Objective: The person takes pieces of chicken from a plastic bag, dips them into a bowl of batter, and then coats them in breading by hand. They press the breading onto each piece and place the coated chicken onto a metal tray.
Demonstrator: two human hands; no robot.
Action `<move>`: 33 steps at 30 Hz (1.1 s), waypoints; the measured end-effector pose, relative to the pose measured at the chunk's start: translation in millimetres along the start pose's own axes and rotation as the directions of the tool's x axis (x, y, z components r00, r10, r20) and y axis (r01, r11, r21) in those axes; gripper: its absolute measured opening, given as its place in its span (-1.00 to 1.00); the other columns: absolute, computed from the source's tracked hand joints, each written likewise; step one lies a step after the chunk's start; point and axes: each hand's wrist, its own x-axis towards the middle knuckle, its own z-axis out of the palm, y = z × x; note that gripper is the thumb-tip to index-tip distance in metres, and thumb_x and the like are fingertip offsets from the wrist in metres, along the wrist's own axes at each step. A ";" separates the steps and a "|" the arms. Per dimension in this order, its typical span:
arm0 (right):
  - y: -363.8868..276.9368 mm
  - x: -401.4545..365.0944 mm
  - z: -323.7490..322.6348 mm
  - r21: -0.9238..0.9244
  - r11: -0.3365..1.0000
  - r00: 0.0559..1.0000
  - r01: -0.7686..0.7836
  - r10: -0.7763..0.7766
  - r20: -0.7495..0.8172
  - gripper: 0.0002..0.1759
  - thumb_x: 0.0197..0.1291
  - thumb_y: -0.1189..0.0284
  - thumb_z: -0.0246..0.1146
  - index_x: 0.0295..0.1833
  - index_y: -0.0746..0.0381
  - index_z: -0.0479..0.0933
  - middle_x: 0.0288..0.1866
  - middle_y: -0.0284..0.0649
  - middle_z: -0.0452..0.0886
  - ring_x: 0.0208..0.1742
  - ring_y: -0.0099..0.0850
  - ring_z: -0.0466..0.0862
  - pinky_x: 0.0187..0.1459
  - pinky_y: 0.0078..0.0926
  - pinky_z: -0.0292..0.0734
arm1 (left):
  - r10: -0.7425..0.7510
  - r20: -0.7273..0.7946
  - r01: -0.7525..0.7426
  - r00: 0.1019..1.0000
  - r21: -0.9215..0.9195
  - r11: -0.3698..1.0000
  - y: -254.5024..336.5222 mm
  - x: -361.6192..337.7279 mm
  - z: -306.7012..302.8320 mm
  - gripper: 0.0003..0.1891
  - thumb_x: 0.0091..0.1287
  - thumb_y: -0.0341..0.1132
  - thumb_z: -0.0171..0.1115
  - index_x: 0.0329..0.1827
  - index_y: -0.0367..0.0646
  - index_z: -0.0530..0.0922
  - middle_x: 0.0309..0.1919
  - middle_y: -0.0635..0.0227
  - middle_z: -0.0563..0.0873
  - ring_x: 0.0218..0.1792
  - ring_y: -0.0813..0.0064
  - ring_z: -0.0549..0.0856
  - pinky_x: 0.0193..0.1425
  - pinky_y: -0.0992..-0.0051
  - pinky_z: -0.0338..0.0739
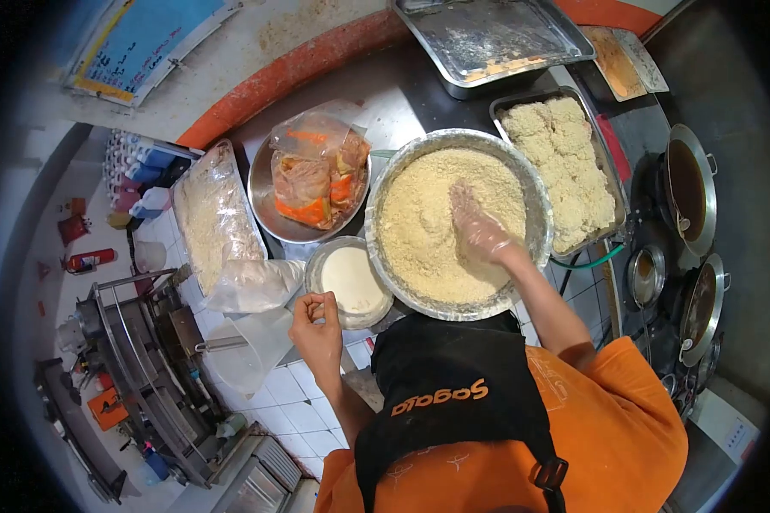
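Observation:
A large metal bowl (535, 256) holds a deep bed of pale yellow breadcrumbs (419, 205). My right hand (479, 227), in a thin clear plastic glove, lies in these crumbs with its fingers stretched out, crumb-coated and partly buried. To the left stands a smaller bowl (313, 275) of white batter (355, 280). Beside its near left rim is my bare left hand (318, 335), thumb and fingertips pinched together. Whether anything is between them cannot be made out. Behind the batter, a steel bowl (269, 218) contains a plastic bag of orange-and-pinkish raw pieces (312, 184).
At right is a tray (622, 205) of crumb-coated pieces (565, 162); an upturned-looking metal tray (496, 38) lies behind. A plastic-covered tray of crumbs (218, 214) is at left. Woks of dark oil (691, 192) line the far right. A metal rack (150, 368) stands lower left.

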 end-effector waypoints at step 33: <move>244.1 -61.8 -35.6 0.989 -0.146 0.766 -0.025 0.633 0.113 -0.50 0.35 0.01 0.34 0.11 0.23 0.58 -0.01 -0.26 0.70 -0.07 -0.43 0.70 -0.14 -0.32 0.69 | -0.001 0.023 0.000 1.000 0.061 0.998 5.0 -9.9 -0.8 -0.84 0.35 -0.40 0.39 -0.24 -0.30 0.58 -0.45 0.33 0.70 -0.44 0.64 0.65 -0.30 0.55 0.53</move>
